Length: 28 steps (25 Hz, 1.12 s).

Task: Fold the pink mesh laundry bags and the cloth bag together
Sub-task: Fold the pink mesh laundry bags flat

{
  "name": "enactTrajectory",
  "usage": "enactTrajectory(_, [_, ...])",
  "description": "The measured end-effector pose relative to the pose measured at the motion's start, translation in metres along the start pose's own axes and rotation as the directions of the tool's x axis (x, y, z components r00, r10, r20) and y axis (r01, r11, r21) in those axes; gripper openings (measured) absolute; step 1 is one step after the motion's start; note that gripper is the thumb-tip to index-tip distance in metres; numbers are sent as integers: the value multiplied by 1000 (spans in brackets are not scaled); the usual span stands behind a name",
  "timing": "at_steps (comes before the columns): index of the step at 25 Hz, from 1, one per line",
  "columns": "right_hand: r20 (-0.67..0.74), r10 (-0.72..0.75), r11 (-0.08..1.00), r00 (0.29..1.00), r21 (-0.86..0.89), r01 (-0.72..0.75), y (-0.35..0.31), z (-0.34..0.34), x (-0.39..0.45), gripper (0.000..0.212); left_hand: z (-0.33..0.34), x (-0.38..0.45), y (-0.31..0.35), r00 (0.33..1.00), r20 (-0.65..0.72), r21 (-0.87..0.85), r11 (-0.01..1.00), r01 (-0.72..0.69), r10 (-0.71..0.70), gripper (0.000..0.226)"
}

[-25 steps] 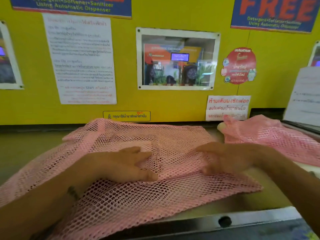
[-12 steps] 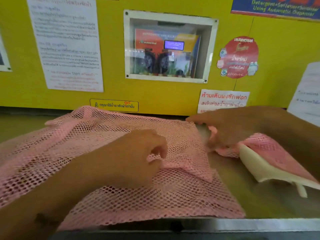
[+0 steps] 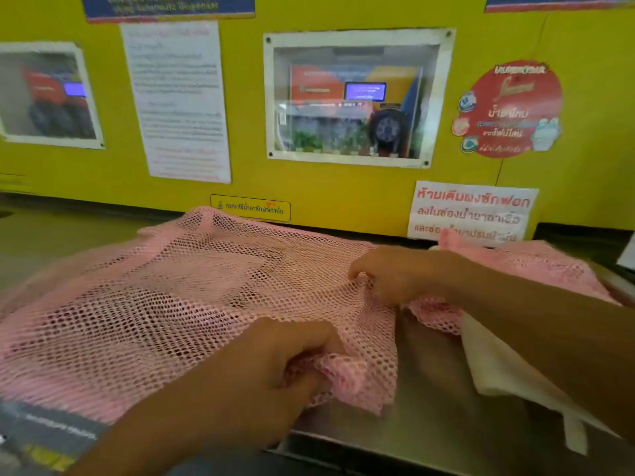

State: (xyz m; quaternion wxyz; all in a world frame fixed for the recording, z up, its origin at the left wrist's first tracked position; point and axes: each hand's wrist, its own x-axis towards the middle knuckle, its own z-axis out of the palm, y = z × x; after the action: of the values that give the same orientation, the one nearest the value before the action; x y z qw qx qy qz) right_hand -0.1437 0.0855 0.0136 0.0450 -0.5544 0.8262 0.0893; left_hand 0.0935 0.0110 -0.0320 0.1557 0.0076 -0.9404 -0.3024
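Observation:
A large pink mesh laundry bag lies spread over the metal counter top. My left hand is closed on a bunched near-right corner of it. My right hand pinches the bag's far-right edge. A second pink mesh bag lies at the right, partly under my right forearm. A cream cloth bag sticks out below that forearm, with a strap hanging toward the counter's front edge.
A yellow machine panel with paper notices and a small window rises right behind the counter. The counter's metal front lip runs along the bottom. A dark printed label sits at the lower left.
My left hand has slid to the near-right corner and gathered mesh there. My right hand came off the second bag and now pinches the big bag's right edge.

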Motion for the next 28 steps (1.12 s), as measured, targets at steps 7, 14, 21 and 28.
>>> enactTrajectory(7, [-156,2,998,988,56,7,12,-33,38,56,-70,-49,-13,858,-494,-377,924,-69,-138,36])
enactTrajectory(14, [-486,70,969,871,240,56,-59,-99,132,45,-157,-71,-103,673,-666,-390,920,52,-320,32])
enactTrajectory(21, [-642,-25,999,766,5,36,-193,-124,225,46,-219,-125,-203,446,-755,-332,867,372,-481,32])
enactTrajectory(28, [-289,20,967,957,248,54,-207,-126,253,26,-237,-102,-210,587,-785,195,821,537,-197,47])
